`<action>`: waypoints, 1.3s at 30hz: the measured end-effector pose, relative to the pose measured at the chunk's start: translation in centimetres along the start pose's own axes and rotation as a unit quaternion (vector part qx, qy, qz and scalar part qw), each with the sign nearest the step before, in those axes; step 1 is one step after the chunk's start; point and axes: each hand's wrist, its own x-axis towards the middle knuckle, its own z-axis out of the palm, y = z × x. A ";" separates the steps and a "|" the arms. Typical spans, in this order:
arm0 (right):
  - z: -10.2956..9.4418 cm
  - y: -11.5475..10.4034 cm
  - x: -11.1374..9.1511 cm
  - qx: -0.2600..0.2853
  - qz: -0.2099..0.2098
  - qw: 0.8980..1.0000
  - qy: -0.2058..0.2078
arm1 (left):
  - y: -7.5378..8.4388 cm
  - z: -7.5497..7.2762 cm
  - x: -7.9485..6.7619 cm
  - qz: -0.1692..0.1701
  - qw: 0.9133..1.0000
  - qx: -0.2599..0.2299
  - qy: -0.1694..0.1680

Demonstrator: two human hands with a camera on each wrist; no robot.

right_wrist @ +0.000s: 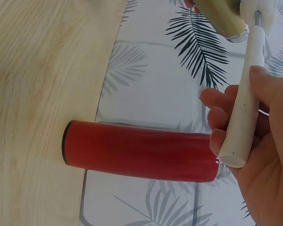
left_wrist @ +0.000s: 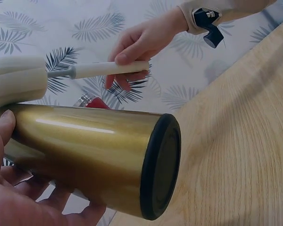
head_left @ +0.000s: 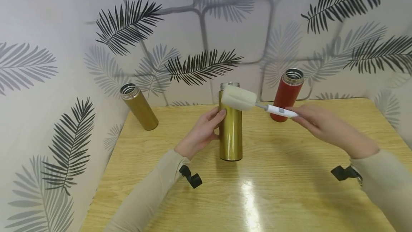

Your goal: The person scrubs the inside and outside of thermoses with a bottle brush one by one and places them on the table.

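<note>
A gold thermos bottle (head_left: 231,135) without a lid is held upright in my left hand (head_left: 206,128), its fingers around the upper body. In the left wrist view the black base of the bottle (left_wrist: 85,155) shows fully, lifted off the table. My right hand (head_left: 317,124) grips the white handle of a bottle brush (head_left: 280,111). The brush's pale sponge head (head_left: 239,98) lies across the front of the bottle, just below its steel mouth. Close behind the right hand stands a red thermos bottle (right_wrist: 141,150), also open at the top.
Another gold-brown thermos (head_left: 141,109), lidless, stands at the table's back left. The wooden table (head_left: 273,189) meets a wall (head_left: 180,28) with a leaf pattern at its back edge. Each wrist wears a black camera mount.
</note>
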 end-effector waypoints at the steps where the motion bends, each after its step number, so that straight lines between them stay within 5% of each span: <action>1: 0.1 -0.1 0.0 0.007 0.003 1.000 -0.004 | 0.0 0.0 0.0 0.000 1.000 0.000 -0.002; 9: 1.6 0.2 -0.1 0.048 -0.022 0.999 -0.010 | 0.1 -0.3 0.1 0.002 0.999 -0.032 -0.020; 21: 4.1 -0.7 -2.2 0.089 -0.061 0.993 -0.038 | 1.2 -1.7 0.6 0.013 0.998 -0.063 0.023; 39: 3.5 0.1 -1.4 0.013 -0.053 0.998 0.019 | 0.6 -1.1 0.4 0.020 0.996 -0.088 0.005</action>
